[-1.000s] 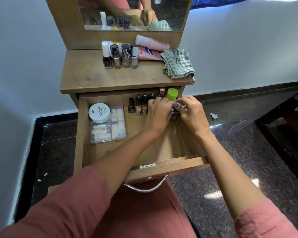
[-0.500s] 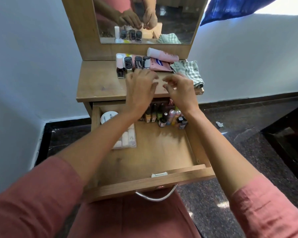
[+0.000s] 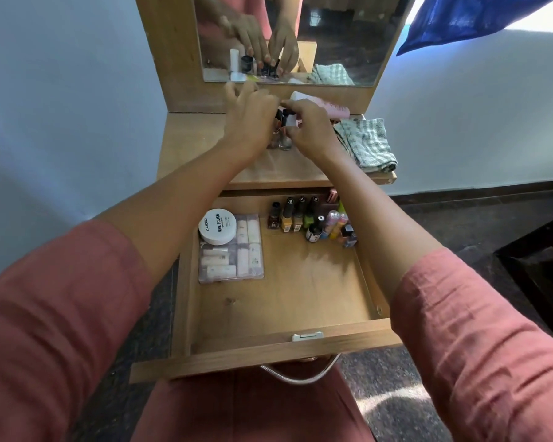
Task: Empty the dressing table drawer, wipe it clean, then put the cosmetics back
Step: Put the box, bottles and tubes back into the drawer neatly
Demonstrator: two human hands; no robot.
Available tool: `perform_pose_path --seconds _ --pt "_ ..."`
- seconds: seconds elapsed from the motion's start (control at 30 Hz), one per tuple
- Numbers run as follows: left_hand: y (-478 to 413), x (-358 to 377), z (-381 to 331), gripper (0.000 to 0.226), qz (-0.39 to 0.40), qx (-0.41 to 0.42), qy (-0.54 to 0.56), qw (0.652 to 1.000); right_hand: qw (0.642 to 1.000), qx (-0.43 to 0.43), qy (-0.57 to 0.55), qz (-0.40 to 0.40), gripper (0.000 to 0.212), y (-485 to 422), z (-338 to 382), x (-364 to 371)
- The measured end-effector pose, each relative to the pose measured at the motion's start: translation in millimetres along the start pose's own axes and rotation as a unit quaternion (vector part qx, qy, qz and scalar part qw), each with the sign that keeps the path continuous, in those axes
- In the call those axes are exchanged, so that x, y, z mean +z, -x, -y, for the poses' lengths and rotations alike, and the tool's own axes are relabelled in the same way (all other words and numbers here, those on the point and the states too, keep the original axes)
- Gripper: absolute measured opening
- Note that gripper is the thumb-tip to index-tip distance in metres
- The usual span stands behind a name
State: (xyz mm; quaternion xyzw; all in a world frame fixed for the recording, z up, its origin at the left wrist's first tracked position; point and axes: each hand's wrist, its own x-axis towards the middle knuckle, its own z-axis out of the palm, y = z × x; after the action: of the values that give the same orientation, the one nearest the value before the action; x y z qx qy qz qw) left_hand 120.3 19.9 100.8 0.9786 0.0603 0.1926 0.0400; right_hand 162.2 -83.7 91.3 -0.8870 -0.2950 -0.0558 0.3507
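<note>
Together on the tabletop bottles

Both hands meet at 12 o'clock of the view, over a cluster of small clear-glass nail polish bottles with black caps (image 3: 284,142) that stand on the light wooden dressing table top (image 3: 189,151). The right hand (image 3: 313,132) pinches one black cap between thumb and forefinger. The left hand (image 3: 249,122) bends its fingers over the neighbouring bottles. Its back hides the grip, so whether it holds one cannot be told, though the mirror (image 3: 332,36) shows fingertips at the caps. At 3 o'clock of the hands lie a pink plastic tube (image 3: 331,109) and a folded green checked cloth (image 3: 367,143). The open wooden drawer (image 3: 268,355) sits at 6 o'clock of the tabletop. Inside it, at 10 o'clock, a white round tub (image 3: 217,226) overlaps the corner of a clear flat case of pale little tubes (image 3: 240,266). At 1 o'clock, a huddle of coloured polish bottles (image 3: 300,218) stands against the back wall.
</note>
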Motion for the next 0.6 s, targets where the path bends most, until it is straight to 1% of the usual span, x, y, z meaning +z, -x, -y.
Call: perform_pose_path --seconds 0.07,0.2,0.27,0.4,0.5,0.6 --pt "-1 0 -2 0.026 0.006 0.000 -0.006 1.000 1.000 -0.006 -0.011 -0.005 0.040 2 -1 0" --pt "1 -3 -6 0.024 0.003 0.002 0.011 1.000 0.999 0.029 -0.014 -0.032 0.036 0 -9 3" --pt "3 -4 -9 0.023 -0.002 0.004 0.024 1.000 0.999 0.036 -0.012 -0.032 0.035 1 -12 0" --pt "12 -9 -13 0.020 -0.014 -0.001 0.049 0.999 0.999 0.030 -0.006 -0.026 0.033 12 -10 -11" --pt "23 -14 -19 0.021 -0.008 0.008 0.074 0.997 0.999 0.015 -0.006 -0.033 0.031 27 -5 -22" --pt "34 -16 -25 0.022 -0.007 0.014 0.098 0.995 0.999 0.019 -0.019 -0.028 0.031 45 -2 -31"
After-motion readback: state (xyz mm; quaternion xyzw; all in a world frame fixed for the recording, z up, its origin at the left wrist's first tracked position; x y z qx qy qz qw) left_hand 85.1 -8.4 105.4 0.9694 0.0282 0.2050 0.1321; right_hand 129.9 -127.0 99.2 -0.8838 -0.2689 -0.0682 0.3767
